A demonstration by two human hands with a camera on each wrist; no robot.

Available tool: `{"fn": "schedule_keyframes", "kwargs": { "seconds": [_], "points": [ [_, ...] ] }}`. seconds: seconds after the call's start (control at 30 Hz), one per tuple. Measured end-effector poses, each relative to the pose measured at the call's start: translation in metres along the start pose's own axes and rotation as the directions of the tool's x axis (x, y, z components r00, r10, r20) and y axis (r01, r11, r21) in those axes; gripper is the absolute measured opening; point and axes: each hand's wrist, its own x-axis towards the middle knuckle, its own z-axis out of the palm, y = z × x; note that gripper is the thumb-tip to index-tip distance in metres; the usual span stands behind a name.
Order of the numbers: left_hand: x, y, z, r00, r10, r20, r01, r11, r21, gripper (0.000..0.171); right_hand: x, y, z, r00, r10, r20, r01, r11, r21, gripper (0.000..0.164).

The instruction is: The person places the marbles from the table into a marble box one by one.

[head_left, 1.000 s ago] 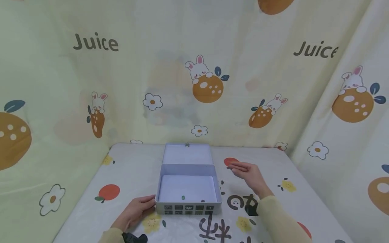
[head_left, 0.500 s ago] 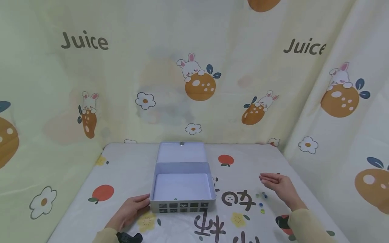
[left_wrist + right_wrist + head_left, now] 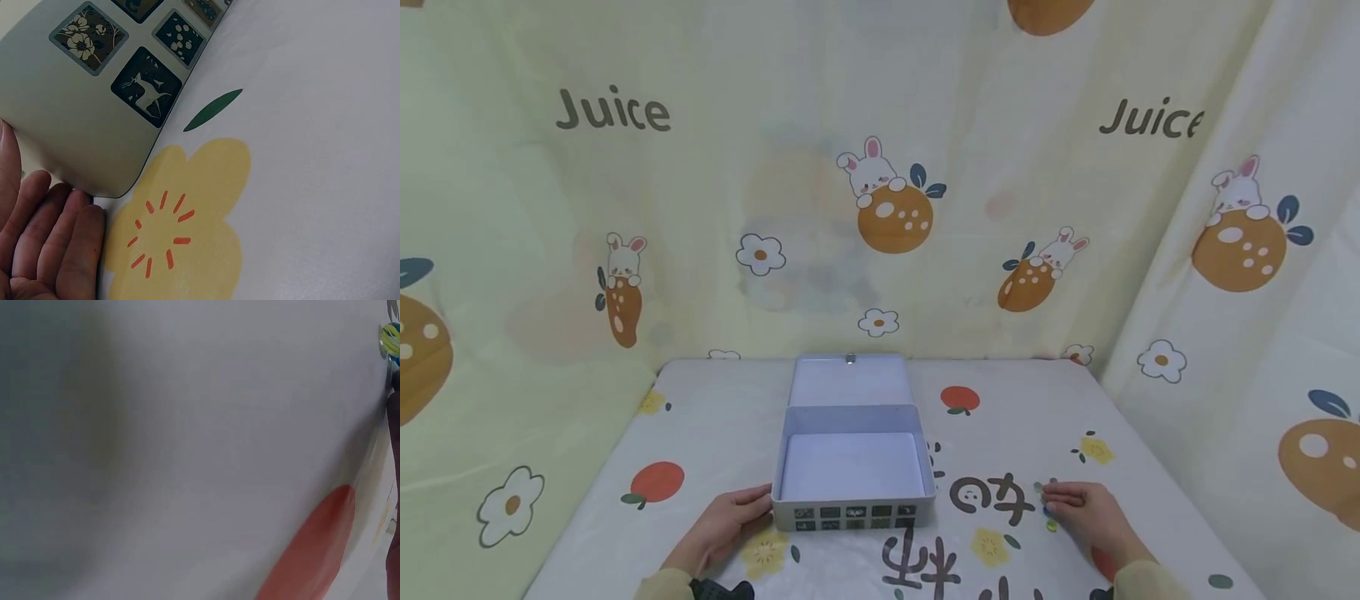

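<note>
A pale tin box (image 3: 853, 515) with small dark picture tiles along its front stands with its lid (image 3: 850, 382) swung back. My left hand (image 3: 724, 523) rests against its left front corner, fingers extended along the side; the left wrist view shows the fingertips (image 3: 74, 206) right at that corner. To the right, my right hand (image 3: 1090, 512) is lowered to a small group of glass marbles, its fingertips over some of them. A yellow-green marble (image 3: 1052, 526) lies just in front of the fingers, and a swirled marble (image 3: 390, 339) shows in the right wrist view. I cannot tell whether the fingers pinch one.
A white cloth (image 3: 700, 417) printed with fruit, flowers and dark lettering covers the table. Behind it hangs a patterned curtain (image 3: 715, 183), with another curtain side (image 3: 1240, 333) along the right. The box's front wall hides the near part of its floor.
My right hand has moved from beside the box to the right, then down onto the marbles. Marbles seen inside the box are now hidden by its front wall. My left hand stays at the corner.
</note>
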Motion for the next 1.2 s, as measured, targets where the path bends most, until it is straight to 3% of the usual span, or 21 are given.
{"fn": "schedule_keyframes", "kwargs": {
  "seconds": [0.2, 0.53, 0.6, 0.7, 0.8, 0.9, 1.07, 1.2],
  "points": [
    [0.000, 0.000, 0.001, 1.000, 0.000, 0.001, 0.000, 1.000, -0.010, 0.049, -0.005, -0.005, 0.002, 0.998, -0.066, -0.005, 0.065, 0.993, -0.096, 0.025],
    [0.001, 0.001, -0.001, 1.000, -0.001, 0.012, 0.002, 1.000, -0.015, 0.048, -0.003, -0.009, 0.000, 0.999, -0.037, -0.009, 0.036, 0.995, -0.096, 0.023],
    [0.001, 0.000, -0.001, 1.000, -0.003, 0.018, 0.003, 1.000, -0.012, 0.049, -0.006, -0.011, -0.002, 0.999, -0.035, -0.009, 0.034, 0.998, -0.048, 0.027],
    [0.002, 0.000, -0.002, 1.000, 0.006, 0.025, -0.006, 1.000, -0.010, 0.050, -0.008, -0.017, -0.011, 0.999, -0.029, -0.021, 0.031, 0.994, 0.105, 0.036],
    [0.001, -0.001, -0.002, 1.000, 0.014, 0.020, -0.014, 1.000, -0.017, 0.050, -0.009, -0.024, -0.023, 0.999, -0.016, -0.040, 0.027, 0.955, 0.297, 0.049],
    [0.000, -0.001, -0.003, 1.000, 0.010, 0.015, -0.010, 1.000, -0.014, 0.050, -0.008, -0.030, -0.033, 0.998, -0.036, -0.049, 0.053, 0.916, 0.399, 0.058],
    [-0.001, 0.001, -0.004, 1.000, -0.001, 0.016, 0.001, 1.000, 0.016, 0.049, -0.004, -0.053, -0.032, 0.993, -0.104, -0.054, 0.117, 0.925, 0.363, 0.058],
    [-0.002, 0.002, 0.001, 1.000, 0.020, 0.020, -0.020, 1.000, 0.000, 0.048, 0.001, -0.093, -0.017, 0.981, -0.192, -0.039, 0.193, 0.906, 0.376, 0.053]
  ]
}}
